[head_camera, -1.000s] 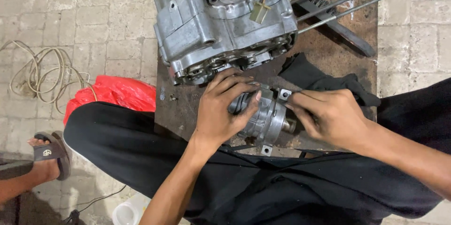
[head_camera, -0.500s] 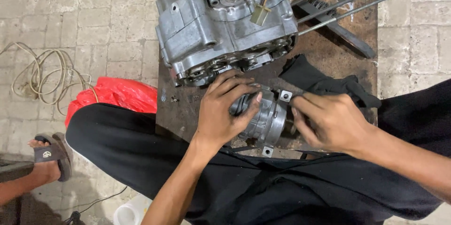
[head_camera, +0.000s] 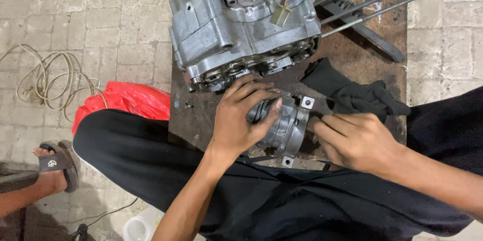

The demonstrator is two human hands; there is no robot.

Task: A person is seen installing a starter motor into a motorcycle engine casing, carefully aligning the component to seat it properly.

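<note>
looking down from the head camera, the small ribbed metal cylinder [head_camera: 284,125] lies on its side at the near edge of the rusty work board [head_camera: 387,34], its long axis running left to right between both hands. the left hand [head_camera: 241,117] is draped over its left end, fingers curled around it. the right hand [head_camera: 354,140] sits against its right end, fingers bent, but whether they grip cannot be told. the left hand covers more of it. just beyond stands the big grey engine case [head_camera: 241,24]; a black cloth [head_camera: 352,92] lies to the right. the cylinder's underside and left face are hidden.
</note>
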